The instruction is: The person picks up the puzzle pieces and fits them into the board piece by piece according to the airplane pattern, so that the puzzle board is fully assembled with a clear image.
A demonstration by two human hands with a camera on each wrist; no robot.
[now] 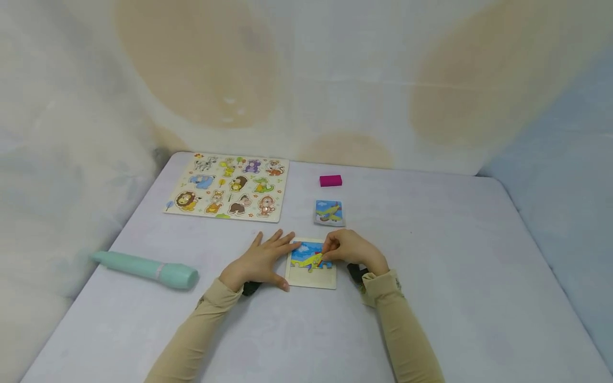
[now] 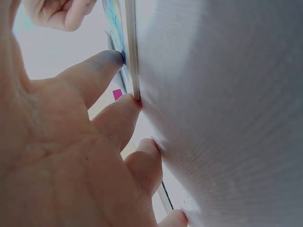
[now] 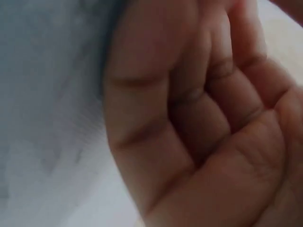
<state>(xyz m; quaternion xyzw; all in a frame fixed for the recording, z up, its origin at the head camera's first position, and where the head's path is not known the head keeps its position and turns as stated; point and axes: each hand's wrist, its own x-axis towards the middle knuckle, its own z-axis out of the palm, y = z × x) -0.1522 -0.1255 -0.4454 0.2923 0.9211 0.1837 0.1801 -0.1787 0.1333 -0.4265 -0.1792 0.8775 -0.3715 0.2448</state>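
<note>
A small jigsaw puzzle of a yellow airplane on blue sky (image 1: 306, 254) lies in a pale wooden tray (image 1: 310, 279); pieces cover its upper part and bare wood shows below. My left hand (image 1: 262, 260) spreads its fingers at the tray's left side. In the left wrist view one fingertip (image 2: 112, 57) rests on the edge of the picture and another touches the tray's side, while the others reach the table. With curled fingers, my right hand (image 1: 353, 249) pinches a puzzle piece at the picture's right side, mostly hidden by thumb and fingers. The right wrist view shows the curled fingers (image 3: 142, 109) close up.
Behind the tray lies a small airplane picture card (image 1: 329, 213), with a magenta block (image 1: 330, 181) farther back. A wooden animal puzzle board (image 1: 225, 189) occupies the back left. On the left side is a mint-green microphone-shaped object (image 1: 148, 268). Draped cloth (image 1: 354, 80) rises behind the table.
</note>
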